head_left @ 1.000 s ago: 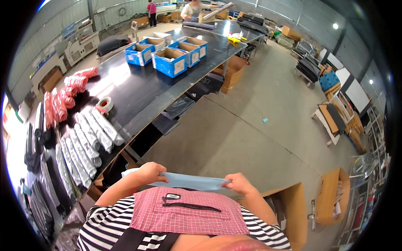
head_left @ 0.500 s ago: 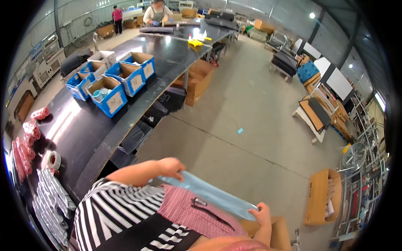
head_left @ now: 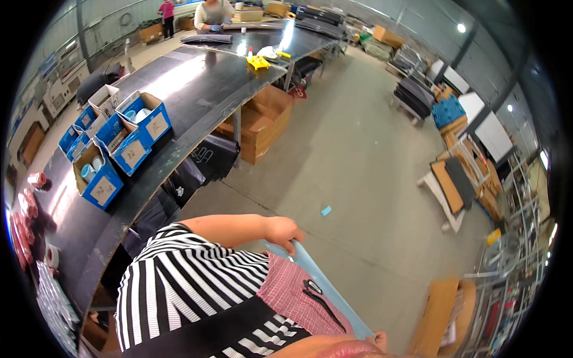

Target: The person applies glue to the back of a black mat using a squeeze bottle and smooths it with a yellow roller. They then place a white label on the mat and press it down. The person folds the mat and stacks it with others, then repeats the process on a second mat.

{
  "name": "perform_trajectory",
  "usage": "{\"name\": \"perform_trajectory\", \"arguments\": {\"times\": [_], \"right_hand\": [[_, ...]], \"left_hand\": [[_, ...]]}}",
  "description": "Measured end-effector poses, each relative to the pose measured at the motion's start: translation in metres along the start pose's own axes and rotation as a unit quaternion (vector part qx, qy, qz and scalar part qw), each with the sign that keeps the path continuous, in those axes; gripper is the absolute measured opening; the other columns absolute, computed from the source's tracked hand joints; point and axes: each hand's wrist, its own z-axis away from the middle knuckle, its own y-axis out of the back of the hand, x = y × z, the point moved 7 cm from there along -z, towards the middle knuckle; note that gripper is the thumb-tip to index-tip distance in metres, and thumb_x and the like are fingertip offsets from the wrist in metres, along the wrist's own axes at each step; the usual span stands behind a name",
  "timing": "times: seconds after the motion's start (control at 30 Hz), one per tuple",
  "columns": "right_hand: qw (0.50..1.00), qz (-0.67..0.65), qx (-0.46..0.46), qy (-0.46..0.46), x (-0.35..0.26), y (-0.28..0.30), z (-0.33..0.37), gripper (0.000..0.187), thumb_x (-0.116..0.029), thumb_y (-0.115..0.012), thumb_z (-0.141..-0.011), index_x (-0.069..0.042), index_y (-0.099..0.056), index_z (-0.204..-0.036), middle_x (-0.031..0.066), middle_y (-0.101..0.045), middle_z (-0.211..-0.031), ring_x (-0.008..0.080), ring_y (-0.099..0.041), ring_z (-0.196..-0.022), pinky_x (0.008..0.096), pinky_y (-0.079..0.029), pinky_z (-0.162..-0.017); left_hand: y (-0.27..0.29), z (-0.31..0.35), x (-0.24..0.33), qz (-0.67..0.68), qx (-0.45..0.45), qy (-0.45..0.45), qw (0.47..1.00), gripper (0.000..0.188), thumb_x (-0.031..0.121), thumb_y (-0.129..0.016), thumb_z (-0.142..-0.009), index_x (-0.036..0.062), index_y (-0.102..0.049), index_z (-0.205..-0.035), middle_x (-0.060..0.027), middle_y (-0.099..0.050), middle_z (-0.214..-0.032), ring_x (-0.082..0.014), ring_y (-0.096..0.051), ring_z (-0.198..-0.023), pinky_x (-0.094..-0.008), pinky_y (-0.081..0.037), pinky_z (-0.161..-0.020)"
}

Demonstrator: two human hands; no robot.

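A long light-blue strip (head_left: 324, 279), smooth like plastic film, is stretched slantwise in front of my body. My left hand (head_left: 283, 232) is closed on its upper end, the fingers curled over the edge. At the lower end, my right hand (head_left: 380, 341) grips the strip; only part of this hand shows near the bottom edge. Behind the strip hangs a pink checked apron (head_left: 286, 277) with a black cord and a small clip-like item on it.
To my left runs a long black table (head_left: 179, 77) with blue boxes (head_left: 98, 179), red rolls (head_left: 27, 203) and silver wrapped bundles (head_left: 54, 298). Another person (head_left: 210, 15) stands at its far end. A blue scrap (head_left: 326, 210) lies on the floor; a carton (head_left: 436, 316) stands at right.
The view has turned, and the boxes sit lower and further left. The strip is still between both hands but slants more steeply, with my right hand lower and partly out of sight.
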Motion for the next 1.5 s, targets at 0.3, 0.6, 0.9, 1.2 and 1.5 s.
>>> {"name": "perform_trajectory", "arguments": {"times": [0.3, 0.6, 0.9, 1.2, 1.5], "right_hand": [[0.957, -0.079, -0.096, 0.263, -0.425, -0.096, -0.348, 0.024, 0.001, -0.076, -0.075, -0.009, -0.057, -0.087, -0.0015, -0.052, -0.082, 0.0101, -0.048, -0.077, 0.0278, -0.041, -0.069], [0.913, -0.175, -0.171, 0.326, -0.556, -0.194, -0.568, 0.021, 0.006, -0.072, -0.081, -0.007, -0.058, -0.091, 0.0033, -0.061, -0.092, 0.0127, -0.056, -0.083, 0.0285, -0.045, -0.077], [0.959, -0.207, 0.038, 0.193, -0.566, -0.115, -0.709, 0.017, 0.006, -0.06, -0.089, -0.006, -0.05, -0.095, 0.003, -0.05, -0.091, 0.0137, -0.05, -0.086, 0.0301, -0.044, -0.08], [0.973, -0.11, 0.025, 0.2, -0.674, -0.198, -0.972, 0.021, 0.004, -0.064, -0.087, -0.008, -0.047, -0.091, -0.0017, -0.041, -0.084, 0.0106, -0.04, -0.075, 0.0269, -0.035, -0.066], [0.856, -0.12, -0.271, 0.423, -1.006, -0.445, -1.166, 0.038, -0.02, -0.083, -0.088, -0.011, -0.046, -0.083, -0.0055, -0.042, -0.08, 0.0077, -0.038, -0.073, 0.0251, -0.032, -0.062]], "left_hand": [[0.159, 0.019, -0.106, -0.02, 0.323, 0.105, 0.94, 0.025, 0.024, -0.077, -0.085, 0.004, -0.066, -0.095, -0.015, -0.061, -0.092, -0.0382, -0.062, -0.093, -0.0474, -0.05, -0.079], [0.277, -0.089, -0.296, -0.015, 0.362, 0.148, 0.92, 0.021, 0.023, -0.071, -0.082, 0.0035, -0.068, -0.09, -0.017, -0.063, -0.092, -0.0391, -0.063, -0.093, -0.0492, -0.052, -0.081], [0.462, -0.326, -0.421, -0.022, 0.293, -0.02, 0.956, 0.023, 0.023, -0.076, -0.082, 0.0031, -0.066, -0.089, -0.0163, -0.063, -0.094, -0.0382, -0.062, -0.094, -0.05, -0.051, -0.081], [0.538, -0.397, -0.562, 0.028, 0.276, 0.159, 0.948, 0.028, 0.026, -0.076, -0.086, 0.003, -0.065, -0.096, -0.0158, -0.064, -0.098, -0.0384, -0.062, -0.099, -0.0485, -0.05, -0.084], [0.625, -0.304, -0.634, 0.072, 0.465, 0.373, 0.799, 0.031, 0.019, -0.083, -0.082, 0.0046, -0.059, -0.097, -0.0161, -0.06, -0.086, -0.0367, -0.06, -0.082, -0.0436, -0.05, -0.073]]}}
